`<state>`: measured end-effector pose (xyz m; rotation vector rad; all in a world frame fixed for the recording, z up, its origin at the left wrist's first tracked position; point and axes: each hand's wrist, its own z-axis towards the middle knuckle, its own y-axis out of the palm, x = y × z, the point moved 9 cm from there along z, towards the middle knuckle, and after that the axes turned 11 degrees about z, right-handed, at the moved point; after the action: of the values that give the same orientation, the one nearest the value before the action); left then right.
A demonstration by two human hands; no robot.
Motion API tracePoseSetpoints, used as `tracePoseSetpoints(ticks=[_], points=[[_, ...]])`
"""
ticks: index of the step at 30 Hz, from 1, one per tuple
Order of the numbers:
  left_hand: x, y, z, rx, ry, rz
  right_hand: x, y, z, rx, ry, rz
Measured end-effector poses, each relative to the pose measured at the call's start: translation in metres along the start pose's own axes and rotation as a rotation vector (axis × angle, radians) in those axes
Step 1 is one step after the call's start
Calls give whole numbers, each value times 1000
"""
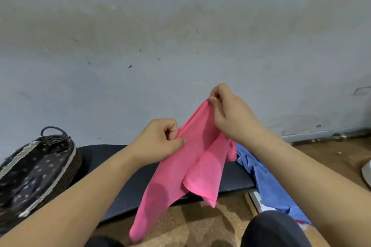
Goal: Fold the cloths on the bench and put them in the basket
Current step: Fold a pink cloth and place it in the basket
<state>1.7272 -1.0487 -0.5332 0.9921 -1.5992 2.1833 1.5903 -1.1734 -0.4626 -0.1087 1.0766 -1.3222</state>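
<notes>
Both hands pinched the pink cloth [192, 158] in the air above the black bench [128, 190]: the left hand [160, 140] lower, the right hand [228, 112] higher. The lined basket [74, 158] stood at the bench's left end, and a blue cloth [265, 178] lay at the right.

Both arms outstretched, left hand [160, 140] and right hand [230, 114] pinched shut (right higher).
</notes>
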Motion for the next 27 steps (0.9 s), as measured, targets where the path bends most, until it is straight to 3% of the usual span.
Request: tracePoseSetpoints(ticks=[4, 8, 11, 15, 22, 25, 27], points=[[-6, -30, -26, 144, -89, -32, -14, 6, -12, 51, 63, -13], [-16, -45, -53, 127, -180, -24, -21, -2, -24, 98, 87, -114], [-28, -48, -74, 103, -183, 10, -17, -11, -31, 149, 123, -270], [-50, -56, -92, 168, -214, 59, -3, 5, -43, 91, 173, -534], [-109, -67, -112, 316, -372, 184, 17, 35, -54, 58, 273, -552], [-128, -71, -122, 388, -425, 133, 32, 48, -65, 27, 351, -385], [-141, -69, -124, 432, -460, -32, 42, 62, -72, -91, 397, -225]])
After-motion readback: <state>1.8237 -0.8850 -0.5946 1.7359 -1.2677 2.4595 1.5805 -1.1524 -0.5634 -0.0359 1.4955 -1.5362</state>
